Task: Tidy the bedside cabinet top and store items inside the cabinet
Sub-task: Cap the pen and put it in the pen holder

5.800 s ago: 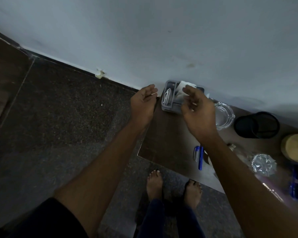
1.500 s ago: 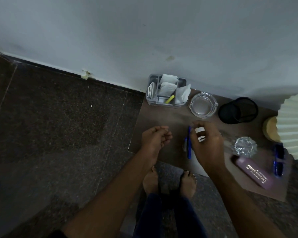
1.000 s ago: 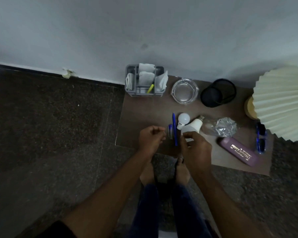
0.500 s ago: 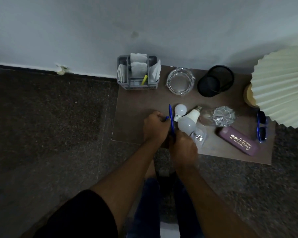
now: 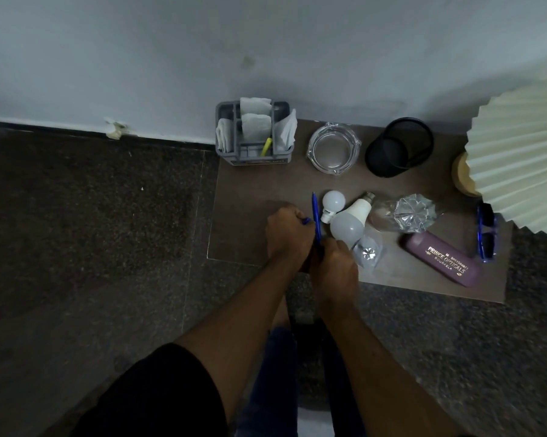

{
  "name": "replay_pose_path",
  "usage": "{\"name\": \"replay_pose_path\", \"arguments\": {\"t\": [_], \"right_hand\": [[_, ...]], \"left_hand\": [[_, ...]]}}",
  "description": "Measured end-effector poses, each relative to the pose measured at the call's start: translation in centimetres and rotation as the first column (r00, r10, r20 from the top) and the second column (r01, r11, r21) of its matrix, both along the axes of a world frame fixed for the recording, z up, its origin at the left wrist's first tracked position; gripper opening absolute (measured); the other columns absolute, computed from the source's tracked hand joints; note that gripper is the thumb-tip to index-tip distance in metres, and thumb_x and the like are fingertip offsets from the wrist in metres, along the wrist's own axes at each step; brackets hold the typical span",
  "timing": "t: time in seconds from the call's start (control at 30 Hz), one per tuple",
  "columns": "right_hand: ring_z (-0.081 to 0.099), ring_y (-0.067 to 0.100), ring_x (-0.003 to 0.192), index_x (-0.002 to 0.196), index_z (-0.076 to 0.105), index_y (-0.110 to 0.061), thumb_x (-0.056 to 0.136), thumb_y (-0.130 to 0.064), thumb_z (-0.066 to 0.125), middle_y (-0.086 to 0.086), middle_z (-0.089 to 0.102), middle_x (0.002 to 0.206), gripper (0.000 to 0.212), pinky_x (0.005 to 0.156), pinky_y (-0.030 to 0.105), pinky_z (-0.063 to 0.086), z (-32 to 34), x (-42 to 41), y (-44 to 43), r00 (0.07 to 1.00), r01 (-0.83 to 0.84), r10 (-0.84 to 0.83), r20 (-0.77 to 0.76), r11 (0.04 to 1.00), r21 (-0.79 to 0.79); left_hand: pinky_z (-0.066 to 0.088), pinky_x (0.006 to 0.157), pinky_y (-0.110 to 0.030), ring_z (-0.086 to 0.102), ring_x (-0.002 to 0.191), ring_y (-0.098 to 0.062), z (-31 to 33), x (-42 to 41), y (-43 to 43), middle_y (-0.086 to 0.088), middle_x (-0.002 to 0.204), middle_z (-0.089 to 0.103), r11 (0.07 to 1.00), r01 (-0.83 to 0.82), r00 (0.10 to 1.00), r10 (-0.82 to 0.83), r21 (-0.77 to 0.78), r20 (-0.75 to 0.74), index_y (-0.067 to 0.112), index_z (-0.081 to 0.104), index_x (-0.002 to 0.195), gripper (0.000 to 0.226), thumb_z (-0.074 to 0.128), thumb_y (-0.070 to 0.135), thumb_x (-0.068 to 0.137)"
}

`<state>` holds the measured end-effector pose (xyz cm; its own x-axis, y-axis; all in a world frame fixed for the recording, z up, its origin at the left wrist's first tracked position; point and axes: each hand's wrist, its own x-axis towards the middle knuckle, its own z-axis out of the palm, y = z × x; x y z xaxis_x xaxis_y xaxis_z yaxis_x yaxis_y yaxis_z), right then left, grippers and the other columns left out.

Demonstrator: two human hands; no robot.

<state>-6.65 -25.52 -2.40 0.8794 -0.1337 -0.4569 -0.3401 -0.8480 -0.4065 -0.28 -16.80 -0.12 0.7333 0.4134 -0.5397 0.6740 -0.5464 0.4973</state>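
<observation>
cabinet top [image 5: 250, 197] – brown, set against wall; dark floor to left & near side.
left hand [image 5: 289, 236] – over near-left part of top. fist closed round a blue item [image 5: 306, 220], only its tip showing at thumb side.
right hand [image 5: 333, 263] – at near edge, just beside left hand, fingers curled. near end of pen runs in under its knuckles; grip hidden, can't tell if it holds it.
pen [image 5: 315, 212] – blue, on top, pointing far, btwn left hand & bulbs.
small bulb [image 5: 332, 203] – white, just right of pen, cap toward near side.
big bulb [image 5: 349, 223] – white, touching small bulb; globe by right hand, cap pointing far-right.
packet [image 5: 369, 252] – clear, foil bit inside, just right of right hand.
clear crinkled item [image 5: 407, 212] – right of big bulb; kind unclear.
case [image 5: 442, 258] – purple, "prince opticals" print, lying near-right.
sunglasses [image 5: 486, 231] – blue, at right edge, far end hidden by lamp shade.
lamp [image 5: 518, 165] – pleated cream shade, far right; wooden base just showing.
cup [image 5: 398, 148] – black mesh, far side.
ashtray [image 5: 333, 149] – glass, far side, btwn caddy & cup.
caddy [image 5: 256, 157] – grey, far-left corner by wall; holds white papers [image 5: 255, 127] & a yellow stick [image 5: 267, 146].
</observation>
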Motion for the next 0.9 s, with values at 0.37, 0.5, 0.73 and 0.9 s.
{"name": "replay_pose_path", "arguments": {"t": [0.37,0.5,0.73,0.9], "right_hand": [[0.065,0.029,0.094,0.109,0.067,-0.007,0.096,-0.014,0.056,0.012,0.066,0.106,0.019,0.081,0.043,0.056,-0.1,0.1,0.0,0.999,0.036,-0.037,0.025,0.998,0.045],[0.061,0.021,0.084,0.103,0.070,-0.008,0.093,-0.013,0.059,0.007,0.065,0.098,0.015,0.067,0.027,0.043,1.1,0.1,-0.1,0.987,0.075,-0.084,0.138,0.995,0.067],[0.064,0.016,0.079,0.098,0.070,-0.013,0.087,-0.012,0.065,0.002,0.068,0.090,0.012,0.072,0.040,0.057,3.4,2.3,-0.5,0.958,0.073,-0.146,0.246,0.955,0.286],[0.068,0.009,0.083,0.095,0.070,-0.021,0.089,-0.016,0.064,-0.005,0.072,0.090,0.009,0.081,0.036,0.059,4.9,3.4,-0.5,0.947,0.261,-0.317,0.046,0.848,0.462]], "left_hand": [[0.056,0.074,-0.022,0.073,0.081,-0.014,-1.5,-1.0,0.9,-0.002,0.089,0.078,0.980,-0.182,0.983,0.181,-0.076,-0.011,0.013,0.079,0.092,0.017,0.077,0.018,0.076],[0.062,0.080,-0.037,0.074,0.081,-0.018,-2.1,-0.2,2.4,-0.008,0.090,0.078,0.872,-0.394,0.916,0.400,-0.289,-0.043,0.009,0.077,0.099,0.021,0.078,0.013,0.079],[0.063,0.071,-0.032,0.072,0.092,-0.029,-0.6,1.4,5.0,-0.025,0.106,0.070,0.425,-0.580,0.740,0.632,-0.695,-0.231,-0.006,0.060,0.119,0.031,0.066,-0.002,0.089],[0.062,0.074,-0.033,0.073,0.092,-0.030,0.1,1.6,5.5,-0.022,0.105,0.072,0.316,-0.582,0.695,0.671,-0.749,-0.257,-0.004,0.060,0.121,0.031,0.064,-0.001,0.091]]}}
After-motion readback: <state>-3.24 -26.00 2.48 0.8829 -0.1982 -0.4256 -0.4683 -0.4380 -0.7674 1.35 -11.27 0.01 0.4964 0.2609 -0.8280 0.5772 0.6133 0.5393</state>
